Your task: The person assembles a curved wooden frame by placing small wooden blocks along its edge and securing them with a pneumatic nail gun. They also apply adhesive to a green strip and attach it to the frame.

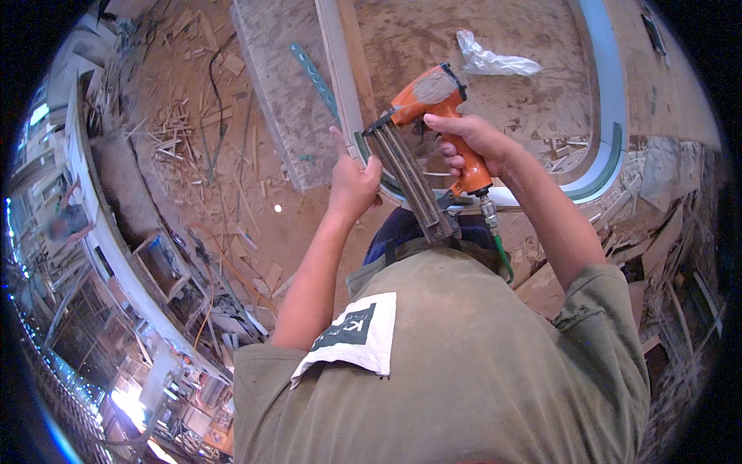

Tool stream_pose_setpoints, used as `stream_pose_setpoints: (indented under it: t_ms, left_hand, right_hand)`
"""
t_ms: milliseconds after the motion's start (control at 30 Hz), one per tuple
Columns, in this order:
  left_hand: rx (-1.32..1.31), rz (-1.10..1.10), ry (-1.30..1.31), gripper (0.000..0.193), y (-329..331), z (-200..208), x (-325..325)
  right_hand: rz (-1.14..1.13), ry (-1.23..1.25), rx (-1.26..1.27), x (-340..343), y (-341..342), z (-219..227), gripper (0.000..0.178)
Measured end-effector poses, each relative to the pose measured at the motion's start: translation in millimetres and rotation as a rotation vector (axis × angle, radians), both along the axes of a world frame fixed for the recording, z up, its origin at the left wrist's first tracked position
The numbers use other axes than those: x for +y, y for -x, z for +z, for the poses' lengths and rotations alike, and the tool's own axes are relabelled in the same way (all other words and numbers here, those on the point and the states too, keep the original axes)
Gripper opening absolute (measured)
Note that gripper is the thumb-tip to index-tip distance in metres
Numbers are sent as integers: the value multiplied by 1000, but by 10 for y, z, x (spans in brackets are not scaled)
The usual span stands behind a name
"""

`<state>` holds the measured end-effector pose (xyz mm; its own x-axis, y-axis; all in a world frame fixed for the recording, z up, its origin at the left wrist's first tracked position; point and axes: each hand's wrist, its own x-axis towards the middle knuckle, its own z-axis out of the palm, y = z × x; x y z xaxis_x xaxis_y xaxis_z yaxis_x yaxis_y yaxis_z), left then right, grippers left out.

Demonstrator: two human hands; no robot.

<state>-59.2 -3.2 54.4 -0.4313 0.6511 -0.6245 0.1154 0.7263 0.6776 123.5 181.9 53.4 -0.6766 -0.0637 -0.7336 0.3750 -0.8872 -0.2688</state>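
Observation:
My right hand is wrapped round the grip of an orange pneumatic nail gun. The gun's long metal magazine slants down toward my body, and its nose rests at or just above the corner of a curved frame with a white face and a bare wood side. A green air hose hangs from a metal coupling at the foot of the grip. My left hand grips the frame beside the nose, thumb on the near side and one finger stretched along the outer edge; its other fingers are partly hidden.
Within the frame lies a crumpled clear plastic bag on a dusty board. A teal strip with holes lies left of the frame. Wood scraps and cables litter the floor. Farther left, another person is near a long pale curved piece.

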Motion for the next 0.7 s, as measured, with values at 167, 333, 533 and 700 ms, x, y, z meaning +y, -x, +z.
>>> stream_pose_setpoints:
  t_ms: [167, 333, 533, 700]
  left_hand:
    - [-25, 17, -10, 96, -6, -27, -21]
    - [9, 42, -25, 32, -34, -19, -8]
    - [-4, 66, -37, 61, -48, 25, 12]
    - [-23, 65, -27, 94, -38, 5, 3]
  right_hand:
    - [4, -23, -50, -18, 13, 17, 35]
    - [22, -23, -51, -4, 9, -18, 37]
    - [37, 9, -33, 39, -21, -43, 38]
    - [72, -36, -52, 35, -65, 38, 34]
